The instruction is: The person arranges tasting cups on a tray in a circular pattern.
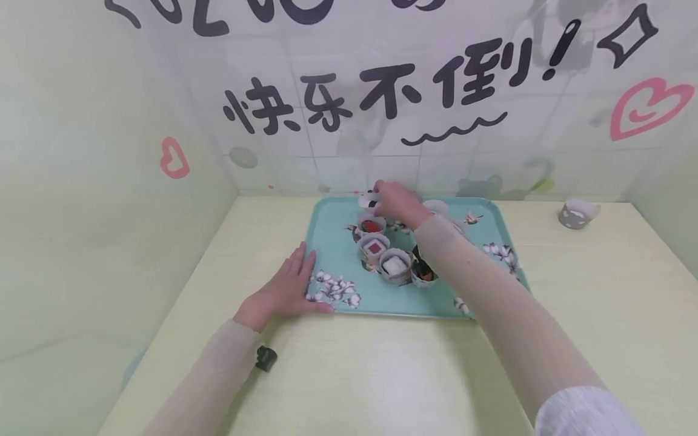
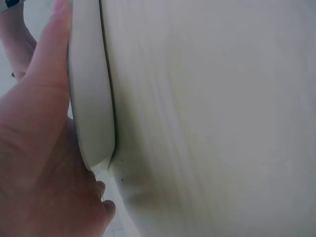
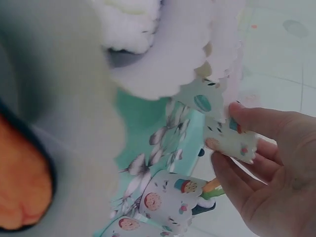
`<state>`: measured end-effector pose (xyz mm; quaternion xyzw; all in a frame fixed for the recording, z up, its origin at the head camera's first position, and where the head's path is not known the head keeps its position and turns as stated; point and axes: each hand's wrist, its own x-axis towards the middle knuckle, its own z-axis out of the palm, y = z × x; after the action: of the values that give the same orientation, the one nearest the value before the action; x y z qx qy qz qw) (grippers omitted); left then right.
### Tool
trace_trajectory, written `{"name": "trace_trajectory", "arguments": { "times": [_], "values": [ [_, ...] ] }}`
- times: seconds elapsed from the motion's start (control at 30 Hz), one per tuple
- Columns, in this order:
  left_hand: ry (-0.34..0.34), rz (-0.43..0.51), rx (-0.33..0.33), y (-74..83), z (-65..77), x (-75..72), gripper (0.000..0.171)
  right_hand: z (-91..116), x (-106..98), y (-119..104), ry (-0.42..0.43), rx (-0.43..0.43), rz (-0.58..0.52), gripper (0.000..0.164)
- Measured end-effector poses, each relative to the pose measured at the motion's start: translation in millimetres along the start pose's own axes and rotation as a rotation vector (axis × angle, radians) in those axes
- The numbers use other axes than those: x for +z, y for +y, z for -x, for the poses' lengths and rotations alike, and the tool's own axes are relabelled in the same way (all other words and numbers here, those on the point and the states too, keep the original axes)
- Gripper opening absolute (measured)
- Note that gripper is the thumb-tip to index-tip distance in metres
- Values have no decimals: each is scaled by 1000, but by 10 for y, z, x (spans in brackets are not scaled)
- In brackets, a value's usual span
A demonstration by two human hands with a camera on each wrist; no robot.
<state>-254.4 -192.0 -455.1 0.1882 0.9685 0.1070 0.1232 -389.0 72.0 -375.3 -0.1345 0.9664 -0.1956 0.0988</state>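
Observation:
A light blue tray (image 1: 338,212) printed with flowers and birds lies on the table. My left hand (image 1: 283,287) rests at its front left corner, fingers spread along the left rim and thumb along the front rim. At the tray's back, my right hand (image 1: 400,203) pinches the edge of a printed paper cupcake cup (image 3: 229,136) between thumb and fingers. Below that hand, several filled paper cups stand in a ring. One holds something red (image 1: 371,226), one a white piece with a red square (image 1: 374,247), one a white piece (image 1: 394,265). My right forearm hides part of the ring.
On the table's right side sits another paper cup (image 1: 578,214), near the back wall (image 1: 371,172). A small black object (image 1: 266,358) lies beside my left forearm. Walls with printed lettering and hearts bound the pale table (image 1: 371,375) at the back and sides.

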Motion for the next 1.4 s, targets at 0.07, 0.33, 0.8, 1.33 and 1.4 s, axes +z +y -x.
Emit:
{"name": "trace_trajectory", "arguments": {
  "times": [0.07, 0.33, 0.8, 1.33, 1.4],
  "values": [
    [2, -4, 0, 12, -1, -5, 134, 6, -13, -6, -34, -2, 9, 47],
    [9, -11, 3, 17, -2, -1, 134, 35, -50, -33, -124, 49, 24, 41],
    [20, -22, 8, 45, 0, -6, 132, 184, -344, 179, -84, -47, -70, 50],
    [21, -21, 16, 18, -8, 11, 133, 616, -882, 734, 46, -4, -100, 50],
    [21, -23, 16, 19, -9, 15, 133, 682, -927, 841, 64, 13, -103, 50]
  ]
}}
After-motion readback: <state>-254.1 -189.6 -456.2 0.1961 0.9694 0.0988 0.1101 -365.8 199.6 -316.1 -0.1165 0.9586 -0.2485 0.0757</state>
